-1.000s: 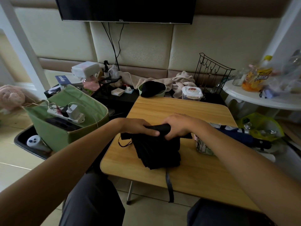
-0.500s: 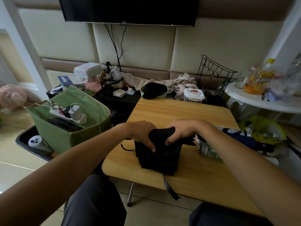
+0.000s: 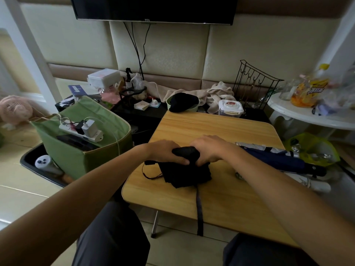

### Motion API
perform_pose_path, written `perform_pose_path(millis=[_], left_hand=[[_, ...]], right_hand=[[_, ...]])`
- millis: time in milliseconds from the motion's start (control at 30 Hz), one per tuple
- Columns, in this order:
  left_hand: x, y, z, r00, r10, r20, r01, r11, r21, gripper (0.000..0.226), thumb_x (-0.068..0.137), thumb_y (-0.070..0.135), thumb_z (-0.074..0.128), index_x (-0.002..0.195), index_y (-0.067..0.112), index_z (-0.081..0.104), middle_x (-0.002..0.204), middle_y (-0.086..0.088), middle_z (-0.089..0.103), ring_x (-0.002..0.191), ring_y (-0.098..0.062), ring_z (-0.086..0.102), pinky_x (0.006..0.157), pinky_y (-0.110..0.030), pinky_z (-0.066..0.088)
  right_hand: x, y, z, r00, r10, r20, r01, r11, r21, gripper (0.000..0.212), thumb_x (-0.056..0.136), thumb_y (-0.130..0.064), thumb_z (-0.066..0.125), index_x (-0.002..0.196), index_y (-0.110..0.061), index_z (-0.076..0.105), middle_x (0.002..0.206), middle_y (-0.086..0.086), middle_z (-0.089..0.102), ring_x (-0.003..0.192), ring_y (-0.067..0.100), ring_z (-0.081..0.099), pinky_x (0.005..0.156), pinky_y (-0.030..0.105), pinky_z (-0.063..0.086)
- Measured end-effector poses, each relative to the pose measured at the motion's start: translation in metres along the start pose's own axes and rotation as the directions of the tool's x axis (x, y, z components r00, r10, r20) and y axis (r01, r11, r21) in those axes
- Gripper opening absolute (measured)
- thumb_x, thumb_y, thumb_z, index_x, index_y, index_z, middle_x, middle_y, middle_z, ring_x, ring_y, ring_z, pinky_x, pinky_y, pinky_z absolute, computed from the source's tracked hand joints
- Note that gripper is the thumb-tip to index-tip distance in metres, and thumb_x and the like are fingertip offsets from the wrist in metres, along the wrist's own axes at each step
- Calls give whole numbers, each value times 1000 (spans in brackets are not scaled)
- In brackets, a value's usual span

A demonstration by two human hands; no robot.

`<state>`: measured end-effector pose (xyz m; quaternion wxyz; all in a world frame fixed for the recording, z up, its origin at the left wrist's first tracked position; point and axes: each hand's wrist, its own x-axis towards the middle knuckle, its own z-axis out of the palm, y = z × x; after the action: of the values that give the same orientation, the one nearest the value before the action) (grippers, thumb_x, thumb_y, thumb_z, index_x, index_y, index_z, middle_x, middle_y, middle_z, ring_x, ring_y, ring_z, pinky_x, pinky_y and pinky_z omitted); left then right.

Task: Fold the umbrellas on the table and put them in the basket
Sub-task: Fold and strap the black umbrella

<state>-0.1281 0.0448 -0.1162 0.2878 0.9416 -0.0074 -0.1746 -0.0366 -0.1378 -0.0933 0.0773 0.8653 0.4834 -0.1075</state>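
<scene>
Both hands work on a black umbrella (image 3: 185,170) that lies near the middle of the wooden desk (image 3: 221,129). The left hand (image 3: 165,153) lies over the left part of the rolled black cloth, with the fingers curled around it and the thumb along its front. The right hand (image 3: 208,150) holds the same roll from the right side, its fingers bent down over the cloth, so the grip of each hand is closed around the umbrella. The two hands are very close, with only a short piece of the black roll showing between them. Below the hands the loose black cloth hangs in folds on the desk. A dark strap (image 3: 199,210) runs from it toward the near edge of the desk and hangs over it. A thin cord loop (image 3: 148,172) lies on the desk just left of the cloth.

A dark blue umbrella (image 3: 278,162) lies closed at the right side of the desk, reaching over its right edge. Under it some white patterned cloth (image 3: 311,184) shows; I cannot tell what it is.

The green basket (image 3: 76,158) stands on the floor to the left of the desk, well apart from the hands. Inside it a white power strip (image 3: 81,131) with plugs rests on a dark object.
</scene>
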Motion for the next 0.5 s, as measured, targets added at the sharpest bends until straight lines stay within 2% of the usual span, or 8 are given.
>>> perform_pose_path(millis=[100,133,233,300,367,433,500], left_hand=[[2,7,1,988,-47,-146,70,985,160,69,83,87,44,91,21,64,89,-3,67,81,-21,64,67,-33,46],[3,7,2,979,-46,-197,94,966,242,72,80,89,44,94,21,62,89,-1,66,82,-20,64,66,-34,46],[4,3,10,965,18,-263,111,877,467,68,75,83,64,109,24,59,98,3,66,90,-20,64,71,-36,53],[3,2,10,965,30,-260,105,866,490,64,71,75,74,108,25,59,97,5,67,90,-19,65,75,-38,57],[5,1,7,970,25,-241,100,865,492,60,69,68,80,106,25,61,96,5,67,90,-19,64,77,-40,58],[7,3,6,977,12,-213,97,864,494,56,70,62,83,105,23,62,95,5,66,92,-19,64,79,-40,58],[10,1,4,982,-15,-188,100,885,454,49,72,54,85,102,23,60,95,4,66,92,-20,65,79,-40,58]], right_hand=[[1,6,1,999,32,-1,-32,999,33,30,78,-39,80,98,-28,62,90,-5,62,82,19,62,67,39,53],[2,9,0,999,46,11,-46,997,56,30,77,-38,81,99,-27,63,91,-4,64,82,19,63,69,41,55],[3,17,-2,996,56,64,-65,987,149,32,76,-37,82,101,-25,66,94,-1,69,86,21,67,75,45,58],[2,20,-2,994,40,100,-62,972,228,31,76,-35,83,100,-26,67,94,-1,70,86,20,68,78,46,60],[1,20,-1,994,23,111,-52,962,267,29,77,-35,85,97,-28,65,94,-3,69,86,18,67,75,43,58],[3,19,1,995,18,103,-44,966,256,31,79,-38,85,95,-29,60,94,-5,66,89,18,64,70,38,53],[4,18,2,999,15,38,-23,980,200,40,78,-45,86,100,-31,55,100,-8,59,95,18,58,71,36,48]])
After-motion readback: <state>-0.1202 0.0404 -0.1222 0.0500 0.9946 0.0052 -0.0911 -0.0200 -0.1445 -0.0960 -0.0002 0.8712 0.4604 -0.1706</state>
